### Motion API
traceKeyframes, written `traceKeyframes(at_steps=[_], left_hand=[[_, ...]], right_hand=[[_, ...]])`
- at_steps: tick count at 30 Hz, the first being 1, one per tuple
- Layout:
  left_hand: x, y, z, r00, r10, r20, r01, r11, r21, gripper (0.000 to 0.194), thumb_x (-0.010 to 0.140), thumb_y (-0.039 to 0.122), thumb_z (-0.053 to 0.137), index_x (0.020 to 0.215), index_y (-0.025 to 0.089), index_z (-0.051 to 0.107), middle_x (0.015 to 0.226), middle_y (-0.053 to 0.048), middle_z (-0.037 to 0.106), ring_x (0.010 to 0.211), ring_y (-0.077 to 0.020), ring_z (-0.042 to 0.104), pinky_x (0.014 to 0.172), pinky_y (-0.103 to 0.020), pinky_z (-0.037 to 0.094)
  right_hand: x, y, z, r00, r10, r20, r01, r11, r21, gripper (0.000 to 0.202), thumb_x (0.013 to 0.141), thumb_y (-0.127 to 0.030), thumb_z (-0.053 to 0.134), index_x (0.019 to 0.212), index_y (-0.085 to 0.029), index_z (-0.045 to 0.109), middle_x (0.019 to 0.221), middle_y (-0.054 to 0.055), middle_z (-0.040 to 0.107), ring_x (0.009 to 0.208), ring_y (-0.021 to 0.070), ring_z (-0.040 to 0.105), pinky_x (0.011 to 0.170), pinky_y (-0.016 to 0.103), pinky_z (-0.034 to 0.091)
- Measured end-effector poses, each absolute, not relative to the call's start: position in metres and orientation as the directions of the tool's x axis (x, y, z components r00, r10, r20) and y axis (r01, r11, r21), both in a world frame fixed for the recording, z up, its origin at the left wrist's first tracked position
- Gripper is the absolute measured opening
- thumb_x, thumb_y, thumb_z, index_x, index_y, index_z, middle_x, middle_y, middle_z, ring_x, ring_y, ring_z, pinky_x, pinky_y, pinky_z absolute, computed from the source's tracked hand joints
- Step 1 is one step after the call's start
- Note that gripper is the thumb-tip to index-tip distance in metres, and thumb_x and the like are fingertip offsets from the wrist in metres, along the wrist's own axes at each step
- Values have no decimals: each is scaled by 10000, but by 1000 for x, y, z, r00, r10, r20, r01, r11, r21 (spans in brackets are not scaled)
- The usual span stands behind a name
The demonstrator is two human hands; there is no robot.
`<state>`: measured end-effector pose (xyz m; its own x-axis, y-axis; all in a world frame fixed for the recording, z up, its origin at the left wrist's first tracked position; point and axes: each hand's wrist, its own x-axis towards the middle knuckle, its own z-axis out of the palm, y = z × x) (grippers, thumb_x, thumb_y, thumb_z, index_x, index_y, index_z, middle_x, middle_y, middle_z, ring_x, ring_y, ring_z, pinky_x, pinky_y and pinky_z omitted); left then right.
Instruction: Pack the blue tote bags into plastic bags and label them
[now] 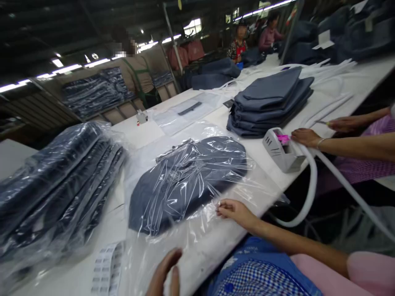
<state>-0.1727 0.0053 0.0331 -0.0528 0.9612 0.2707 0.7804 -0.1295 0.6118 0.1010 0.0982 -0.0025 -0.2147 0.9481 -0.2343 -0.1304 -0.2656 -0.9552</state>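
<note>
Your R hand [233,211], fingers curled, tips close together, is at the near side of a clear, glossy plastic bag [261,187] on a white table [145,136]; can't tell if it grips the film. Inside lies a folded dark blue-grey fabric pc [185,191]. Your L hand [165,273], partly out of frame, has thumb & fingers apart, w/ nothing visibly held, nr a white printed label strip [106,269]. At R, a co-worker's hand [305,137] touches a pale-grey plastic dispenser [279,158] w/ pink tape.
</note>
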Motion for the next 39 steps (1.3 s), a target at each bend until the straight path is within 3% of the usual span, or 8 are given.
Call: traceKeyframes(at_steps=[2, 4, 10, 15, 19, 25, 36, 39], left_hand=[[-132, 28, 30, 241, 956, 166, 682, -289, 672, 280, 950, 288, 463, 1165, 284, 642, 1099, -30, 717, 1005, -182, 677, 891, -333, 579], [-90, 60, 20, 485, 864, 132, 591, -436, 679, 311, 929, 210, 469, 1186, 260, 639, 1164, -41, 700, 1080, -182, 650, 975, -344, 536], [-17, 150, -17, 485, 872, 66, 762, -458, 458, 401, 911, 105, 417, 1262, 200, 584, 1230, -105, 650, 1151, -196, 598, 998, -363, 493], [-10, 175, -24, 455, 890, 12, 829, -429, 359, 396, 921, 228, 497, 1312, 223, 561, 1209, -113, 659, 1093, -224, 623, 937, -355, 502], [-14, 181, -24, 420, 908, -7, 868, -399, 297, 426, 931, 266, 497, 1355, 239, 532, 1219, -134, 653, 1042, -252, 639, 881, -381, 514], [-21, 198, -22, 407, 913, 18, 874, -396, 281, 395, 939, 287, 500, 1330, 273, 556, 1263, -106, 638, 1072, -252, 634, 896, -385, 514], [-41, 163, -27, 466, 879, 103, 786, -465, 407, 330, 944, 253, 494, 1253, 275, 607, 1260, -37, 650, 1143, -178, 602, 1006, -319, 484], [-65, 128, -26, 462, 876, 141, 763, -473, 441, 303, 953, 245, 471, 1216, 249, 623, 1249, -37, 653, 1176, -160, 579, 1050, -319, 465]], right_hand=[[126, 86, -10, -145, 988, -49, 185, -22, -983, 299, 873, -423, 609, 1043, -185, 667, 1013, 96, 705, 977, 236, 649, 921, 420, 489], [142, 76, -18, -212, 969, 130, 448, 214, -868, 306, 876, -367, 620, 1136, -210, 660, 1141, 103, 678, 1095, 254, 597, 1008, 443, 430], [150, 84, -42, -360, 897, 256, 686, 441, -580, 479, 861, -350, 668, 1306, -202, 575, 1193, 127, 640, 1103, 273, 552, 953, 429, 443], [141, 116, -56, -385, 874, 296, 726, 485, -487, 188, 926, -315, 580, 1017, -206, 702, 954, 76, 666, 896, 210, 566, 808, 329, 462], [140, 121, -50, -394, 868, 302, 727, 495, -475, 213, 949, -227, 498, 895, -196, 701, 881, 73, 657, 850, 201, 556, 761, 310, 445], [175, 81, -18, -615, 761, 208, 544, 600, -587, 232, 925, -185, 451, 887, -214, 678, 843, 40, 640, 820, 173, 570, 718, 263, 429], [191, 47, -6, -592, 806, -22, 633, 448, -632, 213, 951, -223, 476, 903, -200, 683, 846, 44, 658, 780, 174, 626, 700, 262, 457], [186, 56, 2, -612, 787, 76, 561, 500, -659, 241, 975, -270, 466, 972, -219, 701, 855, 38, 693, 788, 166, 652, 724, 266, 491]])
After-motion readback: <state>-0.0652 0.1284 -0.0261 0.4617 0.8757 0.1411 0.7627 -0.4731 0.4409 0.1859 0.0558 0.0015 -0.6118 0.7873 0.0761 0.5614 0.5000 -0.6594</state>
